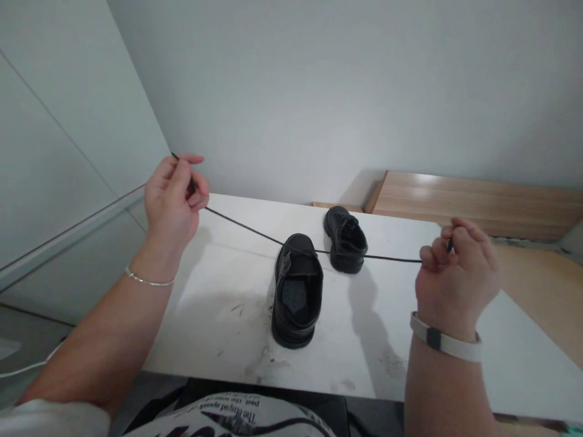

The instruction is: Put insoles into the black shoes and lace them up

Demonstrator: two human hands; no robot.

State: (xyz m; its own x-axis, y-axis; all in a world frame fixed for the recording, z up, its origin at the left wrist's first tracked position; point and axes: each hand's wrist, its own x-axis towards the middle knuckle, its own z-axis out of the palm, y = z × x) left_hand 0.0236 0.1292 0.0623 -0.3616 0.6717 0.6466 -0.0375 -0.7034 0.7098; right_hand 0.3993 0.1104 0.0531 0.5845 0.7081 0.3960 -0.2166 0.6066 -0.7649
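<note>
A black shoe (298,297) rests on the white table with its heel toward me. Its black shoelace (243,226) is stretched out to both sides over the front of the shoe. My left hand (177,188), raised at the left, pinches one end of the lace, and a short tip sticks out above the fingers. On the right, my right hand (458,261) is closed on the other end. That side of the lace passes in front of a second black shoe (346,240), which stands farther back with its lace tied.
The white table (218,346) has dark smudges and bits of dirt near its front edge. Behind it at the right lies a wood-grain board (473,200). A grey wall (319,103) rises at the back, with pale panels (59,152) at the left.
</note>
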